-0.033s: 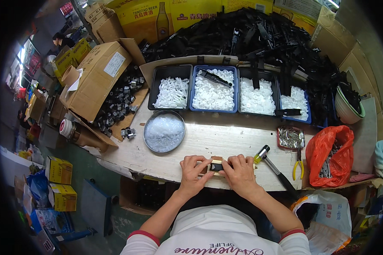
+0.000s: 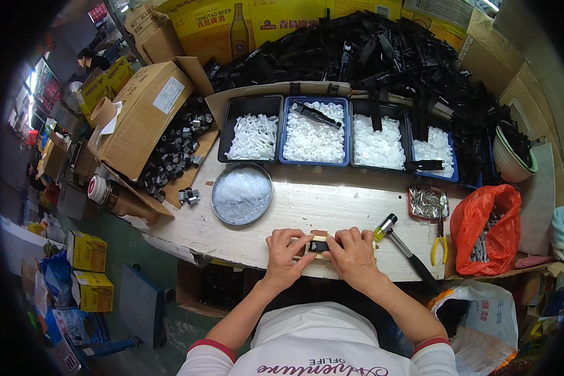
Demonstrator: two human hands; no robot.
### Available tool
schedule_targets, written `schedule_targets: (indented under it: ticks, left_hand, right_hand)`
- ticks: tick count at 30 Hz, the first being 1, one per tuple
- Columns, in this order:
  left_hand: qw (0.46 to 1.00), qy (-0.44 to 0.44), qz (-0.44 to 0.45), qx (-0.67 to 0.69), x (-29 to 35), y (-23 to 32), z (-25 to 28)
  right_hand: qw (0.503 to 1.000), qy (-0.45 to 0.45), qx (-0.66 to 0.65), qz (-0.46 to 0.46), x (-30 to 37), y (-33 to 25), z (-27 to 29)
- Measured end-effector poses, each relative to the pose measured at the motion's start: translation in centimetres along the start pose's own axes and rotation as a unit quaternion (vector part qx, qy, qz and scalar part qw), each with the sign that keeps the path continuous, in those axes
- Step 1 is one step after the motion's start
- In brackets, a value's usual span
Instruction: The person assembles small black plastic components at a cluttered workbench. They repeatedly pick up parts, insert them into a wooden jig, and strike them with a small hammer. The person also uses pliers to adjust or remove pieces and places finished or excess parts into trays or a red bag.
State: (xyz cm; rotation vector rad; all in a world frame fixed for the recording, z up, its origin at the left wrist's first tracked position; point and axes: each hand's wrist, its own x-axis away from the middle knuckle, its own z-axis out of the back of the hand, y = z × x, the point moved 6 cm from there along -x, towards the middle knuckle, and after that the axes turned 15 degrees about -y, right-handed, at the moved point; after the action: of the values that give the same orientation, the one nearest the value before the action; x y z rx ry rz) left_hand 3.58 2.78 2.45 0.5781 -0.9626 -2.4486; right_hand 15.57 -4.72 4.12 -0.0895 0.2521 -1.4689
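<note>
"Black, is it, that part (image 2: 319,247) in front of you?"

"Black, and small. It's at a pale block (image 2: 318,239), by the front edge of the table (image 2: 301,199). Whether it sits down in the block or on top, I can't tell."

"What's your left hand (image 2: 284,258) doing?"

"Grasping the part at its left end, thumb on the near side, forefinger on the far side, the other fingers curled."

"And the right (image 2: 357,255)?"

"Grasping as well, at the other end, thumb pressed close and fingers bent. My fingertips hide how much of the block I pinch along with it."

"Anything near that hand?"

"Hammer (image 2: 410,254), just beside it. The head, yellow at one end, points away from me, and the black handle slants back to the table's edge. Further right are the pliers (image 2: 445,250), yellow-gripped, near a red tray (image 2: 411,207) of metal pins (image 2: 427,203). Beyond those, a red bag (image 2: 469,235) gapes open with metal bits (image 2: 482,241) inside."

"On your other side?"

"A round pan (image 2: 239,222) of clear bits (image 2: 242,191), well apart from my left hand. Behind it, four bins (image 2: 313,164) stand in a row, each holding white pieces (image 2: 313,141)."
</note>
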Motion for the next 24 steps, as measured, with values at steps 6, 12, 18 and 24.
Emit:
schedule_targets:
  ticks: [6,12,18,24]
  left_hand:
    - [0.998,-0.052,-0.034,-0.024,-1.2,1.7,0.1]
    - [0.969,-0.173,-0.097,-0.149,-2.1,3.3,-1.7]
    - [0.928,-0.264,-0.102,-0.243,-2.4,3.6,-2.6]
    - [0.914,-0.283,-0.112,-0.268,-2.6,4.1,-2.4]
  right_hand:
    - [0.997,0.006,-0.073,-0.007,0.3,1.2,1.2]
    - [0.976,0.061,-0.021,-0.208,5.9,7.8,3.8]
    - [0.975,0.008,-0.012,-0.221,8.6,9.6,0.9]
    - [0.983,-0.027,-0.121,-0.133,7.1,4.4,5.7]
